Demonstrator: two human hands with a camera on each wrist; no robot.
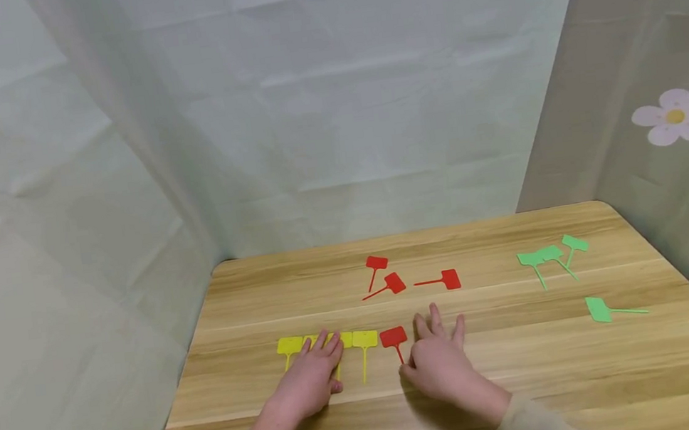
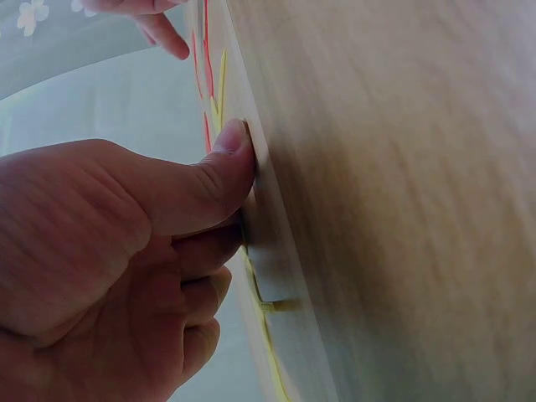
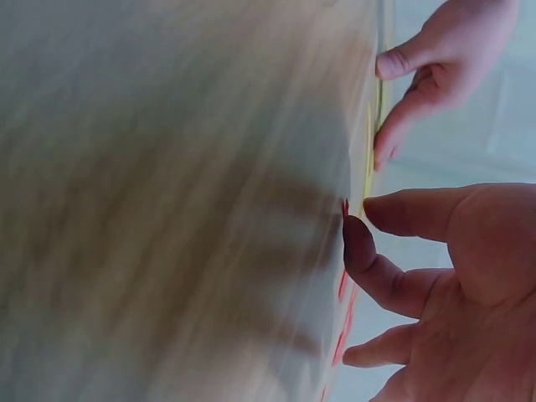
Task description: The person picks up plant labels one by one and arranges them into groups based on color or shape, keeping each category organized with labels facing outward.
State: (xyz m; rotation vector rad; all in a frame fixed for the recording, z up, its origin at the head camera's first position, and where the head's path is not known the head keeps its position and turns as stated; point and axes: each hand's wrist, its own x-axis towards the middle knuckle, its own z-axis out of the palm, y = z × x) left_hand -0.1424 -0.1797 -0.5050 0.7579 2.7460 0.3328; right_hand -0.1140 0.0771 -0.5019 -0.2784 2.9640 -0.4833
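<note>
A row of yellow T-shaped plant labels (image 1: 365, 339) lies side by side at the left front of the table, stems pointing toward the person. My left hand (image 1: 309, 384) rests on the middle of this row, its fingers extended over the heads and hiding part of them. Just right of the row lies a red plant label (image 1: 393, 337), its head level with the yellow ones. The thumb and index finger of my right hand (image 1: 443, 364) pinch the lower end of its stem, while the other fingers spread outward. The right wrist view shows the two fingertips close together at the tabletop.
Farther back lie three more red labels (image 1: 451, 279), turned different ways. Several green labels (image 1: 600, 309) are on the right side, some overlapping. The wooden table (image 1: 534, 392) ends at a pale curtain (image 1: 370, 111) behind and at both sides.
</note>
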